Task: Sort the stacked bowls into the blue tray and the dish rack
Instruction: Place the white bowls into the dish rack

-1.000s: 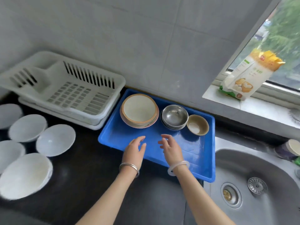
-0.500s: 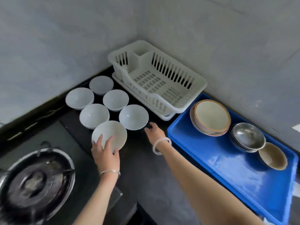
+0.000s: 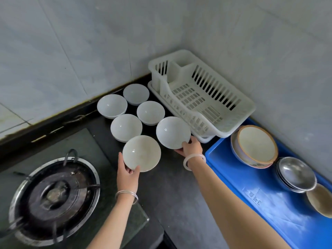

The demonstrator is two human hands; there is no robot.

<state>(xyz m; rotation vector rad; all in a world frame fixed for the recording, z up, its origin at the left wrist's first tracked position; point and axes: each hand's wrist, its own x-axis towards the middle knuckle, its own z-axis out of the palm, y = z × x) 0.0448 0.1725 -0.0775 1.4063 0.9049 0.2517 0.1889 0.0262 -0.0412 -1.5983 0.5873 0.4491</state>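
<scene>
Several white bowls stand open side up on the dark counter left of the white dish rack (image 3: 206, 97). My left hand (image 3: 128, 174) grips the nearest white bowl (image 3: 141, 153) by its near rim. My right hand (image 3: 189, 148) holds a second white bowl (image 3: 172, 132) from below, tilted and lifted beside the rack's front corner. The other white bowls (image 3: 126, 127) sit behind them. The blue tray (image 3: 265, 209) on the right carries a stack of brown-rimmed bowls (image 3: 255, 145), a stack of steel bowls (image 3: 295, 174) and a tan bowl (image 3: 319, 200).
A gas burner (image 3: 53, 196) with a metal ring sits at the lower left on a glass hob. Tiled walls meet in a corner behind the rack. Dark counter lies between my arms.
The view swung left from the tray to the white bowls. My left hand closed on the nearest bowl, and my right hand reached over and lifted the bowl next to the rack.
</scene>
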